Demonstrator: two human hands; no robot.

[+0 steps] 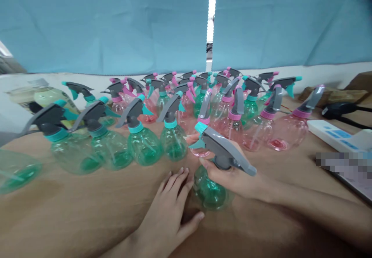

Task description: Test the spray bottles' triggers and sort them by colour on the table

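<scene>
My right hand point(235, 182) is wrapped round the neck of a green spray bottle point(211, 194) with a grey trigger head and a turquoise nozzle, its nozzle pointing to the far left. Flat on the table just left of that bottle lies my left hand point(167, 207), fingers stretched and holding nothing. Beyond it stands a row of green spray bottles, the nearest one point(173, 143) having a turquoise collar. Behind my right hand are pink spray bottles, among them one point(258, 134) with a pink collar.
More pink and green spray bottles crowd the back of the wooden table point(110, 211). A white power strip point(334, 134), a blurred-out flat device point(348, 172) and a black cabled object point(340, 110) lie at the right. Large pale jugs point(52, 97) stand back left. Blue cloth point(116, 25) hangs behind.
</scene>
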